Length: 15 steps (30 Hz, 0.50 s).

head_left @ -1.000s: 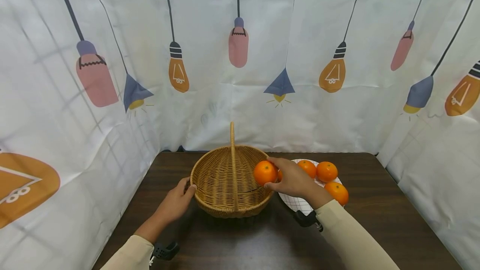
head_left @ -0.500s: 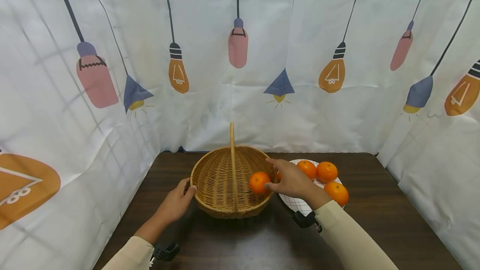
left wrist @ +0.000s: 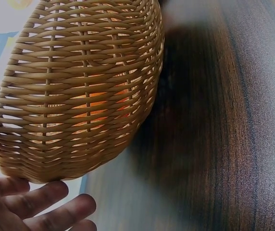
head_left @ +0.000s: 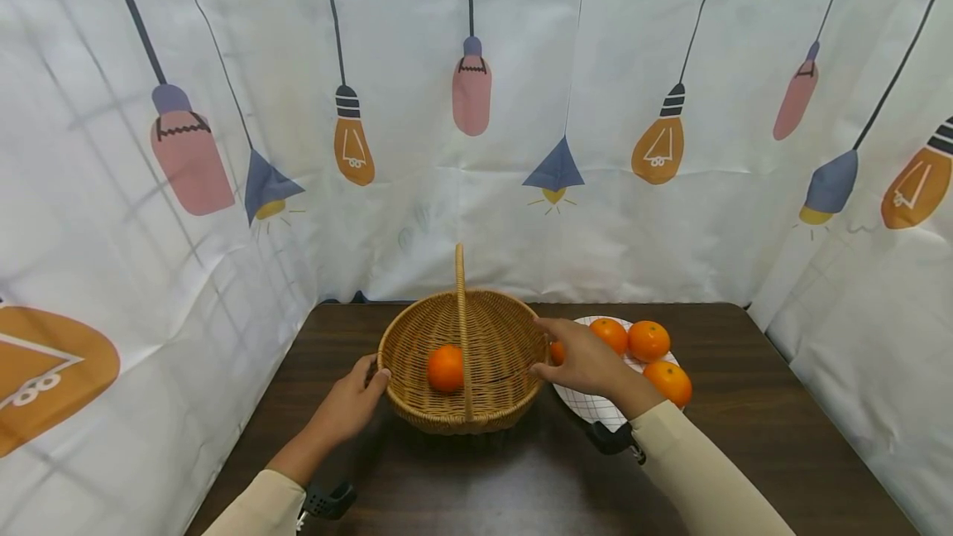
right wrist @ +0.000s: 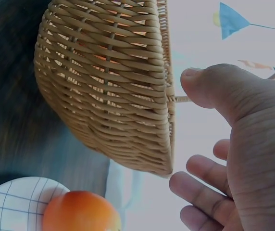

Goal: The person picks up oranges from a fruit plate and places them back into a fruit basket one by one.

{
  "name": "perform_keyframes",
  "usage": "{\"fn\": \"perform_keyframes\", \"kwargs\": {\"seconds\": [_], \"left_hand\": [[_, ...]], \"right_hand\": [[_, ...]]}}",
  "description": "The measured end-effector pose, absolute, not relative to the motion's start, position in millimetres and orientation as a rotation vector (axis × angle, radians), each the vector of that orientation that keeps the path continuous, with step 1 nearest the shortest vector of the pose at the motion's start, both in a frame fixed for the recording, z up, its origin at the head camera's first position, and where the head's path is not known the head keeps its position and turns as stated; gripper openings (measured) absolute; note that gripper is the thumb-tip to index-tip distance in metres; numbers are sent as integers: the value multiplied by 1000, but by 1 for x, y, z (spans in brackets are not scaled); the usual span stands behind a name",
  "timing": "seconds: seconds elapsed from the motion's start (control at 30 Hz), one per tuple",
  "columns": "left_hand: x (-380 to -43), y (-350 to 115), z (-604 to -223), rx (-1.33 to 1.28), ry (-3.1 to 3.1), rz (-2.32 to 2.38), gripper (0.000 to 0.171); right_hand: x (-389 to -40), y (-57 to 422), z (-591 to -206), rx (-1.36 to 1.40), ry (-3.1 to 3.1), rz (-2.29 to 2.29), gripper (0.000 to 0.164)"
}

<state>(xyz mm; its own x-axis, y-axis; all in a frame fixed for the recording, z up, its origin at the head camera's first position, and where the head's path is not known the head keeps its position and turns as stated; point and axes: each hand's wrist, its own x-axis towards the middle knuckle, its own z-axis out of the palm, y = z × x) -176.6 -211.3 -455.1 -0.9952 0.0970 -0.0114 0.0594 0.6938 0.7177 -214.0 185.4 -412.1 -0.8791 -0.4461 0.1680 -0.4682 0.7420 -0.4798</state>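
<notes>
A round wicker basket (head_left: 413, 337) with a tall arched handle stands on the table, and a single orange (head_left: 446, 369) lies inside, left of the handle. My left hand (head_left: 348, 404) holds the basket's left rim, thumb on the near side of the edge and fingers behind it. In the left wrist view, the orange glows through the weave of the basket wall (left wrist: 80, 57). At the right rim my right hand (head_left: 584, 358) is spread with nothing in it. The right wrist view shows its thumb and fingers (right wrist: 200, 187) apart, beside the rim.
Right of the basket is a white checked plate (head_left: 588, 405) bearing several oranges (head_left: 649, 341), partly covered by my right hand. The dark wooden table (head_left: 744, 404) ends at a white curtain (head_left: 417, 230) printed with lamps.
My right hand let go of the orange at the basket's right side. The orange dropped in and rolled left past the handle. My left hand stayed on the rim.
</notes>
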Motion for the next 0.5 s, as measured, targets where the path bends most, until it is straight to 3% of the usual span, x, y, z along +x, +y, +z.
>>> {"fn": "perform_keyframes", "kwargs": {"seconds": [0.5], "left_hand": [[-177,-214,-457,152,2839,1208,62]], "right_hand": [[-210,200,-422,724,-2894,843,75]]}}
